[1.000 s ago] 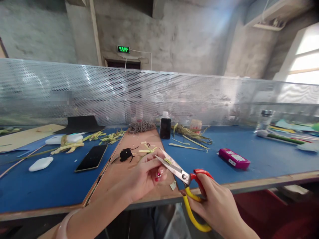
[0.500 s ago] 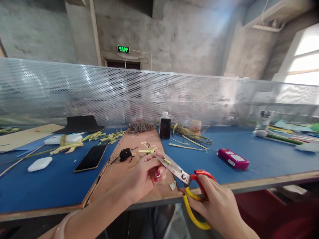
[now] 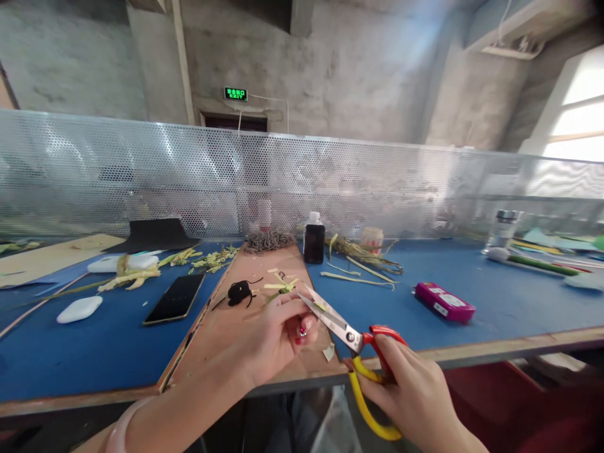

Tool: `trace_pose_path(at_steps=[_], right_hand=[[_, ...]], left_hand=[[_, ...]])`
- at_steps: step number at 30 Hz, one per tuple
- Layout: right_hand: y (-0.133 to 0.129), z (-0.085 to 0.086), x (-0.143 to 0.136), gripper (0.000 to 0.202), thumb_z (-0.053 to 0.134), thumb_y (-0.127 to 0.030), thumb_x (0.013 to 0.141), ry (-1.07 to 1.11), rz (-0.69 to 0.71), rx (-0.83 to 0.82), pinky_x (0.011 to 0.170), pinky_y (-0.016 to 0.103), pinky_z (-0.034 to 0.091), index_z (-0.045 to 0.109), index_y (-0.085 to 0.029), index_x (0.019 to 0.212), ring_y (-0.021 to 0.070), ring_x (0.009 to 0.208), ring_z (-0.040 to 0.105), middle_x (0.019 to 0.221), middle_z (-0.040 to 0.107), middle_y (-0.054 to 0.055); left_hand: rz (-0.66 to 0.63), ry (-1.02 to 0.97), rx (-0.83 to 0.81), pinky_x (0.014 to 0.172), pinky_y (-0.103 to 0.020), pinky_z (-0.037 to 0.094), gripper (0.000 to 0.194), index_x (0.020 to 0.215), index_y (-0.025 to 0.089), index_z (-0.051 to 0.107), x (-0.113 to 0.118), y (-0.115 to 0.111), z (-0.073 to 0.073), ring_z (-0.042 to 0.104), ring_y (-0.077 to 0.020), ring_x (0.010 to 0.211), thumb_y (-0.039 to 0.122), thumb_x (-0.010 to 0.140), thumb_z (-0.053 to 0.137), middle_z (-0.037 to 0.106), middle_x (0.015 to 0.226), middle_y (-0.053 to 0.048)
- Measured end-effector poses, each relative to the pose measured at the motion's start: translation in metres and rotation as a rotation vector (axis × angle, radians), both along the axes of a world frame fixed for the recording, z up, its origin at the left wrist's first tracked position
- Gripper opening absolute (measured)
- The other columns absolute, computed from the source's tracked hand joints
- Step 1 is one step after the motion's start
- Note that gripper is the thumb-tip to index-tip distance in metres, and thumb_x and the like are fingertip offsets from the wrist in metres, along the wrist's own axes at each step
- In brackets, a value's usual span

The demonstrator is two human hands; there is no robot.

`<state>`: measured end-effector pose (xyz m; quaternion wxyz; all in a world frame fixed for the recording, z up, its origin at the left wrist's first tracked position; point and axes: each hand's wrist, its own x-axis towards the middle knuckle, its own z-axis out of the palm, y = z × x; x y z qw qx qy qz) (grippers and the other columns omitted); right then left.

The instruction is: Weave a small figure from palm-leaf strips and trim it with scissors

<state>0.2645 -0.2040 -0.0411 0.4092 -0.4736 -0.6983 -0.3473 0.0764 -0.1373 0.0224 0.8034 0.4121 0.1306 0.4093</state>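
Observation:
My right hand [image 3: 406, 384] grips a pair of scissors [image 3: 349, 336] with one red and one yellow handle loop. The blades stand slightly apart and point up and left, their tips over the fingers of my left hand [image 3: 283, 333]. Those fingers are closed in a pinch, and a small pale yellow-green strip [image 3: 321, 307] shows between the blades beside them. Its held end is hidden by fingers and blade. Just beyond the left hand, cut yellow-green pieces [image 3: 285, 287] and a tangle of black cord [image 3: 240, 292] lie on the brown board [image 3: 226, 346].
A dark-filled bottle [image 3: 314, 242] stands behind the hands, with dried stalks [image 3: 365, 255] right of it. Left are a phone [image 3: 174, 299] and a white case [image 3: 80, 309]; right is a magenta packet [image 3: 443, 303]. A perforated metal screen [image 3: 283, 170] runs along the back.
The view has shifted very slightly. Both hands and the scissors keep nearly the same position, with the strip still between the blades.

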Motion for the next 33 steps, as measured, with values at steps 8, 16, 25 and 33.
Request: trace_pose_path(at_steps=[8, 16, 25, 33], right_hand=[[0.002, -0.002, -0.001, 0.04, 0.038, -0.053, 0.089, 0.001, -0.062, -0.062, 0.038, 0.023, 0.04, 0.052, -0.016, 0.086, 0.0154, 0.042, 0.06, 0.053, 0.06, 0.0], [0.003, -0.002, -0.001, 0.04, 0.038, -0.055, 0.09, -0.001, -0.055, -0.066, 0.037, 0.023, 0.038, 0.051, -0.018, 0.079, 0.0149, 0.041, 0.06, 0.051, 0.058, -0.002], [0.005, -0.004, 0.002, 0.044, 0.033, -0.054, 0.092, -0.02, -0.049, -0.037, 0.037, 0.022, 0.036, 0.052, -0.017, 0.078, 0.0124, 0.039, 0.057, 0.05, 0.057, -0.002], [0.01, -0.009, 0.002, 0.036, 0.038, -0.051, 0.091, 0.088, -0.011, -0.088, 0.039, 0.021, 0.039, 0.052, -0.018, 0.084, 0.0125, 0.038, 0.054, 0.047, 0.053, -0.003]], left_hand=[[-0.004, 0.005, 0.038, 0.044, -0.015, 0.032, 0.012, 0.062, 0.011, 0.06, 0.003, 0.003, -0.007, 0.043, -0.0043, 0.047, 0.012, 0.073, 0.066, 0.05, 0.051, 0.001], [0.054, 0.036, 0.044, 0.044, -0.015, 0.03, 0.015, 0.06, 0.012, 0.057, 0.003, 0.004, -0.01, 0.041, -0.0041, 0.046, 0.011, 0.071, 0.067, 0.048, 0.05, 0.002], [0.117, 0.087, -0.04, 0.043, -0.015, 0.028, 0.018, 0.054, 0.012, 0.054, 0.001, 0.002, -0.004, 0.039, -0.0041, 0.045, 0.013, 0.062, 0.07, 0.048, 0.047, 0.001], [0.15, 0.136, 0.036, 0.044, -0.017, 0.032, 0.015, 0.06, 0.012, 0.056, 0.002, 0.016, -0.008, 0.042, -0.0057, 0.048, 0.014, 0.07, 0.067, 0.048, 0.053, 0.001]])
